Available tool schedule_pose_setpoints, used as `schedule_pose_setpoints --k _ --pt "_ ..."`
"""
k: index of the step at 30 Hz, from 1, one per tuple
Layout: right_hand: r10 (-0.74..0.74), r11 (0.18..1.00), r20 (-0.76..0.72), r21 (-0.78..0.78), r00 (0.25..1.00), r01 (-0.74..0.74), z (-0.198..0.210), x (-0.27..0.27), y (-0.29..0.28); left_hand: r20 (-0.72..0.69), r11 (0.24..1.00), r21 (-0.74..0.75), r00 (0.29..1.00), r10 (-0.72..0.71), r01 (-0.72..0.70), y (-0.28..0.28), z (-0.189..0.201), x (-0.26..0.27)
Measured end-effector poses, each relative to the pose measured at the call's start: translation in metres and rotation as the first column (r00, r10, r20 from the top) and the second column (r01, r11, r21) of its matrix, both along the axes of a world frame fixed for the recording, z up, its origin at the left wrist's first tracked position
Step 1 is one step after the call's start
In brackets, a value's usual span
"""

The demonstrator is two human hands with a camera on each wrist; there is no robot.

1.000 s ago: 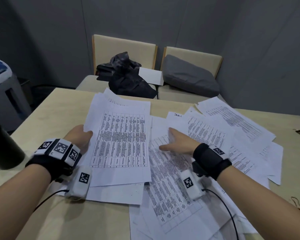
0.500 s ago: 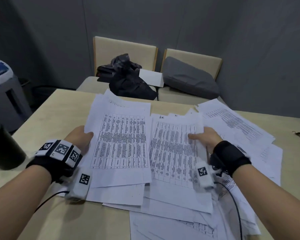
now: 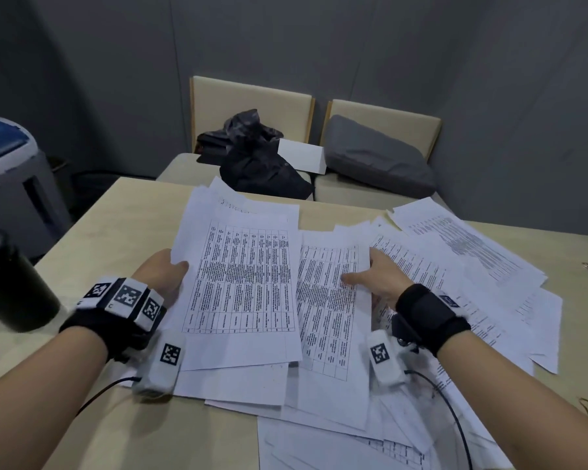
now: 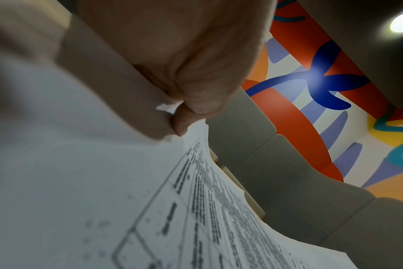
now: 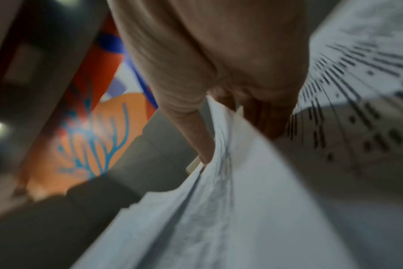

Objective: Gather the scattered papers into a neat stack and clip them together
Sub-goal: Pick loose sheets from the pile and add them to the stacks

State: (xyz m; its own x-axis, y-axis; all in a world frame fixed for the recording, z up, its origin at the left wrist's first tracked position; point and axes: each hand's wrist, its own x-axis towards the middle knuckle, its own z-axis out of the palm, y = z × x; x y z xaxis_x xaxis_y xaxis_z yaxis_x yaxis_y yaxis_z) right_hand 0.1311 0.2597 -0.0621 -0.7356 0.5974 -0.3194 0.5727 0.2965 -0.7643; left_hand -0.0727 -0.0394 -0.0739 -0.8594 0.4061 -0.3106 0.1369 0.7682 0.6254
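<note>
both hands (left (image 3: 160, 281), right (image 3: 375, 278)) pinch paper sheaves (image 3: 241, 286), long edges running away

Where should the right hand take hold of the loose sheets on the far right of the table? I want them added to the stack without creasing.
Probably the near left edge of the far-right sheets, coming from the left, where the right hand already is. They lie flat and fanned on the table, so slide fingers under and thumb on top.

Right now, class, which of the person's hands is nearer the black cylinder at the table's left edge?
Left. The left hand holds papers just right of the black cylinder; the right hand lies farther right, across those papers.
</note>
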Motion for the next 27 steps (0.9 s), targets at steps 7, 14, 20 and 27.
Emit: schedule_pose_setpoints --k 7,14,20,27 --pt "0.166 0.963 0.130 0.193 0.978 -0.189 -0.017 -0.009 0.003 -0.020 1.000 -0.016 1.000 -0.005 0.004 0.003 0.000 0.001" --pt "0.232 0.968 -0.132 -0.064 0.964 -0.242 0.002 -0.020 -0.033 -0.028 1.000 -0.026 1.000 -0.010 0.009 0.002 -0.003 -0.001" --pt "0.352 0.920 0.107 -0.220 0.930 -0.323 0.019 0.006 -0.013 0.003 1.000 -0.002 1.000 -0.014 0.014 -0.002 -0.003 -0.003" --pt "-0.369 0.922 -0.380 -0.034 0.848 0.386 0.058 0.031 0.056 0.020 1.000 0.013 1.000 -0.004 0.003 -0.003 -0.004 -0.005"
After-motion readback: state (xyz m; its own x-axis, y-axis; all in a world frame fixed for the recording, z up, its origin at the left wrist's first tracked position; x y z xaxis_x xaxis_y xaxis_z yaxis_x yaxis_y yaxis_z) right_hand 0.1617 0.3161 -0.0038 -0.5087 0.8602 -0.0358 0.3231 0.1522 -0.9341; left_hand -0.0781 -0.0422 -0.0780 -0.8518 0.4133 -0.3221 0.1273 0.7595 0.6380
